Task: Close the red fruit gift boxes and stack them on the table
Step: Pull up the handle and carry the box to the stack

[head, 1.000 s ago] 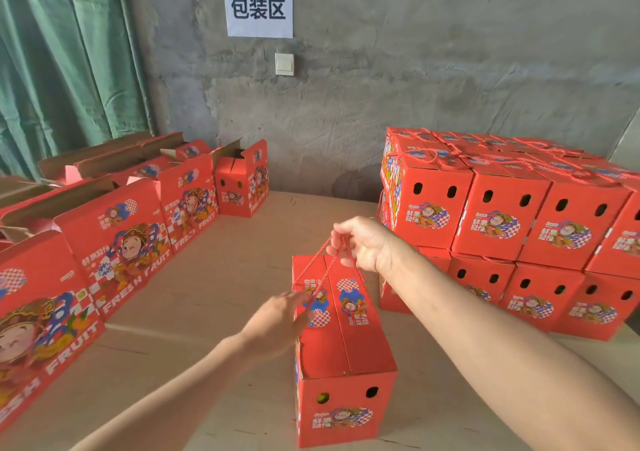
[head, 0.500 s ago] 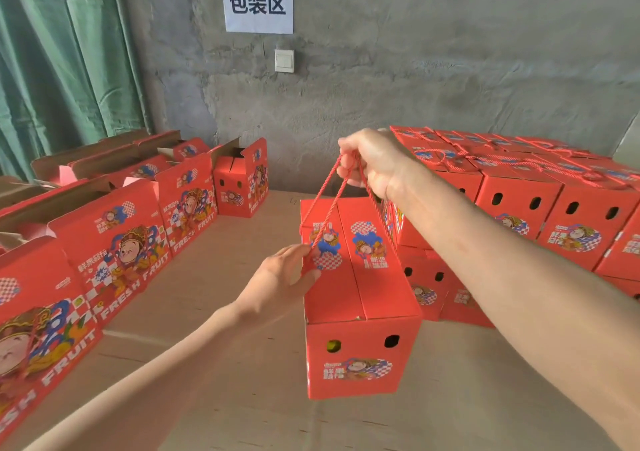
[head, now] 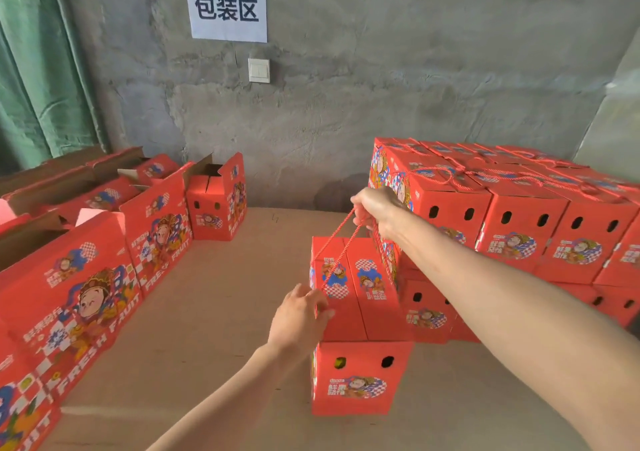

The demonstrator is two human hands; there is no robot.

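A cardboard-covered table (head: 225, 312) is spread across the view. Along its right side a stack of closed red gift boxes (head: 519, 228) is built two layers high, and a row of open gift boxes (head: 79, 298) is lined up along the left. Between them, just beside the stack's near corner, one closed gift box (head: 356, 378) is suspended. It is judged to hang clear of the table, though the gap beneath cannot be confirmed. The right hand (head: 377, 208) is clenched around the red rope handle (head: 341, 239), by which the weight is borne. The left hand (head: 301, 315) is laid with relaxed fingers against the lid's left edge as a steadying touch, not a grasp. Swinging is the likely fault: should the left hand be withdrawn early, the box could be turned on its rope and knocked against the stack's corner, so that neighbouring boxes are shifted. A crooked landing on the top layer could also be caused by the load tilting under the thin rope.
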